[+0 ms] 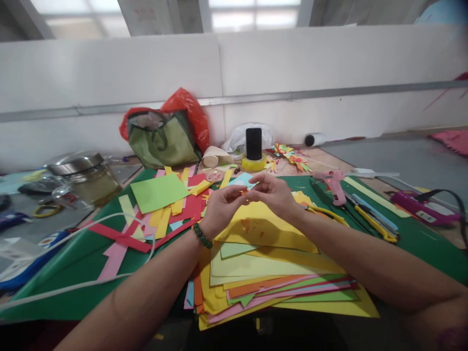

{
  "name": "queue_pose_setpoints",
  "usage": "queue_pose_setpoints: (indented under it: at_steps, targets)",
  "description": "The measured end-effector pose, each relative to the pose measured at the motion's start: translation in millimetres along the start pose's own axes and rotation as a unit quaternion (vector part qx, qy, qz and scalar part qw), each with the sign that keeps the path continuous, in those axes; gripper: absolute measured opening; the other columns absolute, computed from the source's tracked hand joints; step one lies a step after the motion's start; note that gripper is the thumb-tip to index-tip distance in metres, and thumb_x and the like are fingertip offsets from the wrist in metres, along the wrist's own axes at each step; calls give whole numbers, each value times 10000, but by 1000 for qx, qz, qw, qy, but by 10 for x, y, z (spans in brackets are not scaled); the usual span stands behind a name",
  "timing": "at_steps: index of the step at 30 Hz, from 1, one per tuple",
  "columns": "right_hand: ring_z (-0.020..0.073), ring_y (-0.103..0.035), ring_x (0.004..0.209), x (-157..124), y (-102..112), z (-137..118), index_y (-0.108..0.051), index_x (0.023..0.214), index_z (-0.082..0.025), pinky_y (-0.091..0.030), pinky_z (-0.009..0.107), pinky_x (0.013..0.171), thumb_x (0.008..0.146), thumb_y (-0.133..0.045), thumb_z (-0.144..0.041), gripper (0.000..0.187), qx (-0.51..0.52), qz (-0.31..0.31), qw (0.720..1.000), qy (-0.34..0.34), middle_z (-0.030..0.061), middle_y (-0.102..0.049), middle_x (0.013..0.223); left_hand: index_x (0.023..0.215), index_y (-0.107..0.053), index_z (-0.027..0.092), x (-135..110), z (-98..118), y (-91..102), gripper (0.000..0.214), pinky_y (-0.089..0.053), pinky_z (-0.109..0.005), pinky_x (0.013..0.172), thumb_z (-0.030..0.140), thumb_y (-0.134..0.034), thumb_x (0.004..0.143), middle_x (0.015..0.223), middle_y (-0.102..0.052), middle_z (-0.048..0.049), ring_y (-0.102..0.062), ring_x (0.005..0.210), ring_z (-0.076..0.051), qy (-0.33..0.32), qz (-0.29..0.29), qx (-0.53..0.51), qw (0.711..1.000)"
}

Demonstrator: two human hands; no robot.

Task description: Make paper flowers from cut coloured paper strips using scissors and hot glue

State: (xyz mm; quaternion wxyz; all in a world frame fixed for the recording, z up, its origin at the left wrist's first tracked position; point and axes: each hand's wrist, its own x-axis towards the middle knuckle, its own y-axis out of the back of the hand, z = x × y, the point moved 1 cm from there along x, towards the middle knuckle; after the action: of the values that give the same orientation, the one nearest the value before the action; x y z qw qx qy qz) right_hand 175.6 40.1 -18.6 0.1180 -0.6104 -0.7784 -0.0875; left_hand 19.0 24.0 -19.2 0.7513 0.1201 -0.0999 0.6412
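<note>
My left hand (224,205) and my right hand (275,194) meet above the paper stack, thumbs and fingertips pinched together. Between the fingertips a small orange paper piece (244,192) shows, mostly covered by the fingers. Light blue paper (243,180) appears right behind the fingertips; I cannot tell whether it is held too. Under my hands lies a stack of coloured paper sheets (266,265), yellow on top, with small orange scraps (245,224) on it. Yellow-handled scissors (327,213) lie beside my right forearm, partly hidden by it.
Coloured paper strips (120,237) and a lime sheet (159,190) cover the left of the green mat (73,273). A pink glue gun (335,186) and a yellow cutter (373,222) lie right. Behind stand a phone (253,144), paper flowers (290,156), a green bag (161,141) and a glass jar (89,180).
</note>
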Motion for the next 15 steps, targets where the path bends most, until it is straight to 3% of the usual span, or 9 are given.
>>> queue_pose_setpoints:
  at_steps: [8,15]
  targets:
    - [132,-622,606,-2,54,23,-570,942,-198,-488,286,620,657,-748,-320,358,-45,26,998,41,-43,-656,644,917,-712,163,21,21,44,437,-536,-307,724,384,-852,569,757,-749,-43,-718,736,-193,102,17,-101,989]
    - [149,-644,656,0,60,17,-569,960,-201,-503,298,644,675,-723,-314,342,-67,23,996,47,-11,-681,718,870,-697,169,23,5,53,379,-513,-311,756,382,-840,591,782,-747,-39,-712,777,-187,114,12,-102,988]
